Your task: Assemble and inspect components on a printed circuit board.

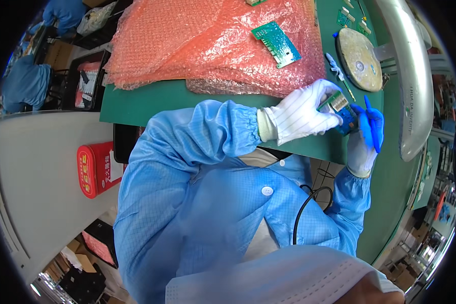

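My left hand (304,114), in a white glove, grips a small green circuit board (339,109) at the near edge of the green bench mat (137,104). My right hand (366,137), gloved with blue fingertips, holds a thin blue pen-like tool (372,126) against the board's right side. Both blue-sleeved forearms come in from below. A second green circuit board (276,43) lies on a pile of pink bubble wrap (197,43) farther back.
A round worn metal disc (359,58) and a long grey lamp housing (408,76) stand to the right. A black cable (309,202) hangs by my chest. A red tin (96,169) sits on the grey surface at left. Other people in blue sit at far left.
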### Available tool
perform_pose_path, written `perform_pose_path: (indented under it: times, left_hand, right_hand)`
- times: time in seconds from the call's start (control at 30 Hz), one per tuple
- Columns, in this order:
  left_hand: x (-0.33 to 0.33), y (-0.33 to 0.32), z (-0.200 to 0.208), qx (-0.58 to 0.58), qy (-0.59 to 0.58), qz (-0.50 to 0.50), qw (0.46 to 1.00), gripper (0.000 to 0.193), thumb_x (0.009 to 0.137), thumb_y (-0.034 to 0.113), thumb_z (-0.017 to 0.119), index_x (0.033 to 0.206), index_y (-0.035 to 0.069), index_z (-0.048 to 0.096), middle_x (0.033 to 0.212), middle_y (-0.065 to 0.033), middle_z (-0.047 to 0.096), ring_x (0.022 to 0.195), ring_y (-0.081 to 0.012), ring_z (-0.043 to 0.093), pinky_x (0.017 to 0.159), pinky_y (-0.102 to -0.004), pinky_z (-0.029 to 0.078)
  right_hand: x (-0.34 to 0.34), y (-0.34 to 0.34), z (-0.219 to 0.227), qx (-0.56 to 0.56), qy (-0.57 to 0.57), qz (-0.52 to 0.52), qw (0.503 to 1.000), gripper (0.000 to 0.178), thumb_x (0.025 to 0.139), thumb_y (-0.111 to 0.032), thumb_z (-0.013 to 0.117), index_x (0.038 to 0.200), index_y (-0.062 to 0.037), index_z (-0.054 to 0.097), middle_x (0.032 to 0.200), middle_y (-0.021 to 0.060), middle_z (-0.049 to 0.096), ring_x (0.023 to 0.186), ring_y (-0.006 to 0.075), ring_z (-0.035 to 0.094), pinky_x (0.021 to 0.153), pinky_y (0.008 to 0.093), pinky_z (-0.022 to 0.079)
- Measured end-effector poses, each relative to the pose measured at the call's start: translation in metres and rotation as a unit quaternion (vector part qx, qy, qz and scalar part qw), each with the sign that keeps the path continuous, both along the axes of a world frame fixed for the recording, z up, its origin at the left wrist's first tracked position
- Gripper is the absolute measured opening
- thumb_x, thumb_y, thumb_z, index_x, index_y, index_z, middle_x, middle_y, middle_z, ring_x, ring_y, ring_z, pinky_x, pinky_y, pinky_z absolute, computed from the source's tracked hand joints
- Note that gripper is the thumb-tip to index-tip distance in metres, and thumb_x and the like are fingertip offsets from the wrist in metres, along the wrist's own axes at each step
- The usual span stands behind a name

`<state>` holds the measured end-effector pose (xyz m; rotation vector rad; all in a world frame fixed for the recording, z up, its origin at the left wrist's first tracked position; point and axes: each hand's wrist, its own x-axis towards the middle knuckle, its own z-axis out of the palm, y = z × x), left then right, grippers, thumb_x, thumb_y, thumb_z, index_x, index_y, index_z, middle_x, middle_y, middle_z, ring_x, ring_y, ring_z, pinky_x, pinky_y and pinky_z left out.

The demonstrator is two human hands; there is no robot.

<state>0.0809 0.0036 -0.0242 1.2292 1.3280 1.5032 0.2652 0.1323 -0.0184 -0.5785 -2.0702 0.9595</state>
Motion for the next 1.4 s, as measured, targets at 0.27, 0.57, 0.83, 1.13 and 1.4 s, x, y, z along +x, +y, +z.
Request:
perform_pose_path:
  times: [0.27,0.57,0.83,1.13,1.4]
  left_hand:
    - [-0.039,0.003,0.02,0.134,0.313,0.139,0.93,0.05,0.087,0.043,0.06,0.119,0.005,0.056,0.108,-0.0171,0.063,0.097,-0.0316,0.062,0.085,-0.0398,0.051]
    - [-0.142,0.015,-0.002,-0.113,0.592,0.313,0.734,0.043,0.08,0.048,0.062,0.096,0.008,0.066,0.103,-0.0141,0.062,0.102,-0.0336,0.056,0.084,-0.0489,0.043]
    - [-0.138,0.012,0.014,0.056,0.553,0.323,0.766,0.04,0.077,0.043,0.068,0.1,0.011,0.063,0.107,-0.0121,0.065,0.105,-0.0325,0.058,0.087,-0.0464,0.045]
    - [-0.116,0.007,0.036,0.04,0.167,0.298,0.939,0.047,0.086,0.035,0.064,0.116,0.001,0.053,0.09,-0.0128,0.065,0.07,-0.019,0.065,0.06,-0.0333,0.052]
    - [-0.086,0.008,0.029,-0.032,-0.247,0.099,0.963,0.043,0.094,0.028,0.057,0.126,0.002,0.043,0.104,-0.0097,0.058,0.073,-0.0188,0.064,0.059,-0.0249,0.051]
  right_hand:
    - [0.055,0.027,0.038,0.005,-0.024,-0.258,0.966,0.019,0.089,-0.013,0.06,0.104,-0.0015,0.062,0.092,0.0075,0.066,0.077,0.0123,0.06,0.068,0.0263,0.047]
    - [0.241,0.168,-0.024,0.229,-0.304,-0.541,0.75,0.03,0.087,-0.04,0.065,0.098,-0.0126,0.064,0.091,0.0122,0.069,0.083,0.0322,0.066,0.073,0.0406,0.051]
    - [0.09,0.048,0.038,0.26,-0.155,-0.291,0.907,0.026,0.091,-0.021,0.058,0.111,-0.0065,0.063,0.088,0.0122,0.07,0.077,0.0267,0.067,0.068,0.0371,0.051]
    - [-0.058,0.032,0.038,0.007,0.033,-0.119,0.992,0.024,0.089,-0.022,0.066,0.102,-0.0019,0.066,0.086,0.006,0.065,0.072,0.0116,0.06,0.064,0.0273,0.048]
    - [-0.074,0.023,0.013,-0.274,0.102,0.128,0.948,0.029,0.101,-0.024,0.048,0.118,-0.0013,0.053,0.11,0.0178,0.063,0.091,0.0243,0.065,0.079,0.0369,0.053]
